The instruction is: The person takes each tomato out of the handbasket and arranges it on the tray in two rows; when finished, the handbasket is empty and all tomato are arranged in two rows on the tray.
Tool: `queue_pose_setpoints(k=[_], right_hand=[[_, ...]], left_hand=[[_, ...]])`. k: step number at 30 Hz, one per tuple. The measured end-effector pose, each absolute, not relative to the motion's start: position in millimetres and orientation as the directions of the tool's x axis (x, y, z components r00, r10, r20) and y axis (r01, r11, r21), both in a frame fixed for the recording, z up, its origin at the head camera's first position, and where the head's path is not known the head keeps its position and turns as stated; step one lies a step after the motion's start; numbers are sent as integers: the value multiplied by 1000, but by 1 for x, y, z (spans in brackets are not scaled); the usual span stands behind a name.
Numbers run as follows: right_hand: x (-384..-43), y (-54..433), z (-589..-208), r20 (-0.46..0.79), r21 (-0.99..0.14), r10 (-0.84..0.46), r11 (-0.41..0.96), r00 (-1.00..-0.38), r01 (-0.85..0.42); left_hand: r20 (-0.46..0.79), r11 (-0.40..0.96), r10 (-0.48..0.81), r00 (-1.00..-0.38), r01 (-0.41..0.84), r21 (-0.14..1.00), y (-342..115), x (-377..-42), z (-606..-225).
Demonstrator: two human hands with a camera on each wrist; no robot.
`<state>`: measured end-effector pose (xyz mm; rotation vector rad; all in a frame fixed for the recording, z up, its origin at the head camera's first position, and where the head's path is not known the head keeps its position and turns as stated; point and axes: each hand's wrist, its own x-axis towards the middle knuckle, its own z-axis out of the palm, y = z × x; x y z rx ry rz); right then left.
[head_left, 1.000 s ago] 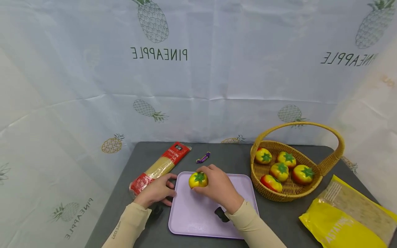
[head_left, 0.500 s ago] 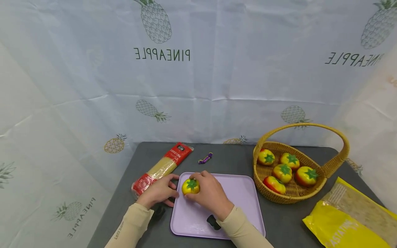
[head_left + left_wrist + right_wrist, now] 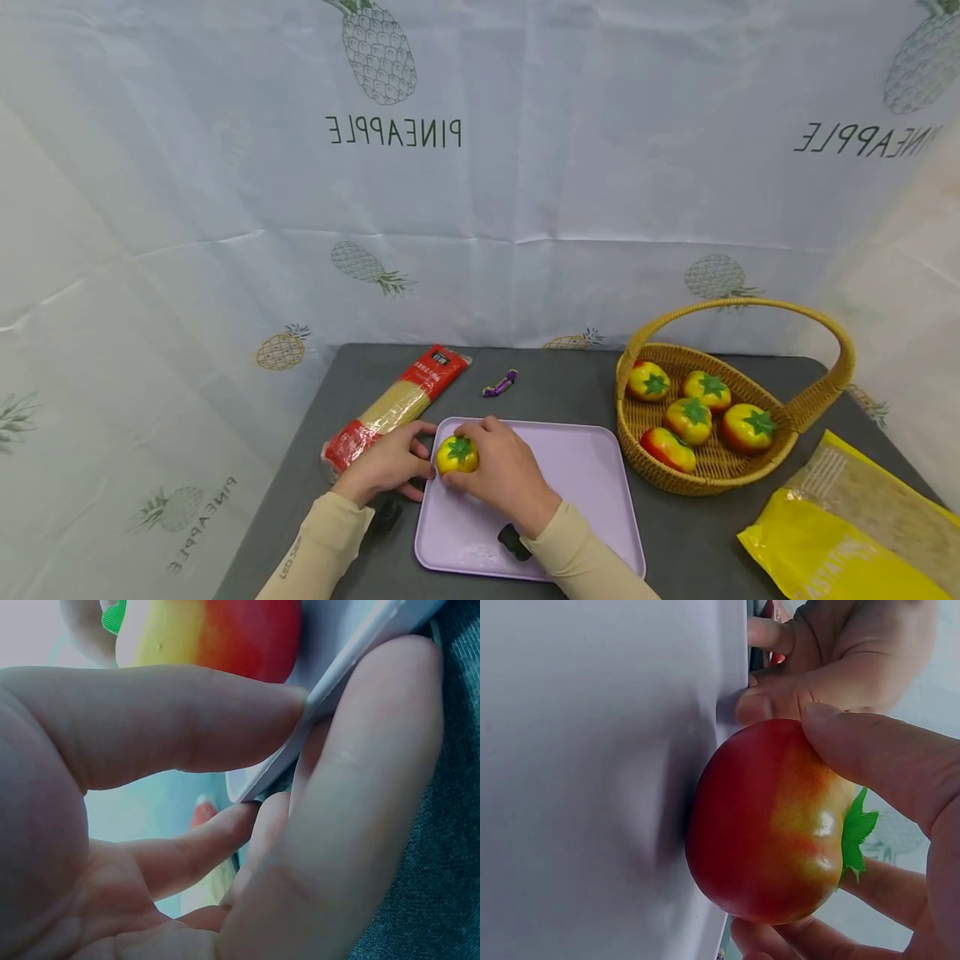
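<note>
near the left edge of a flat lilac plastic tray [image 3: 570, 492], a round, glossy yellow-and-red fruit with a green leafy cap [image 3: 453, 463] is grasped between the thumb and fingers of the right hand [image 3: 501, 473]; whether the tray is touched by its base cannot be told. the tray's left rim is pinched by the left hand [image 3: 386, 462], thumb inside and fingers outside. should the grip be loosened unevenly, the smooth skin could be let slip, and a roll across the tray would probably be caused by a tilted release, since only a low rim is offered as a stop. the fruit could also be sent sliding if the rim were lifted. little space is seen between fruit and left thumb, so a bump there is risked. near the right wrist, the tray could be scraped by a small black device [image 3: 513, 543]. beyond the far rim a purple-wrapped candy [image 3: 500, 383] is laid. a leftward shift of the tray would likely be blocked by the left hand and a long red-and-clear noodle packet [image 3: 397, 406]. to the right, five similar fruits [image 3: 688, 421] are held in a golden woven basket with an arched handle [image 3: 637, 454], and nearer, a yellow plastic bag [image 3: 847, 550] is placed on the dark grey table [image 3: 555, 371].
</note>
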<state>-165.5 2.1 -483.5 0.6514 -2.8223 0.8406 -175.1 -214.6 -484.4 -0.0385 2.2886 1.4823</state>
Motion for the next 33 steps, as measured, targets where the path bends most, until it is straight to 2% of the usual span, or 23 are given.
queue_pose_setpoints(k=[22,33], right_hand=[[-167,6,-482,218,-487,-357,767,-908,-419],[-165,8,-479,163,-500,-361,772,-918,-393]], left_hand=[[-365,457,174,-915,-253,853,-211,-178,-483],[-369,466,184,-911,-249,849,-214,-177,-485]])
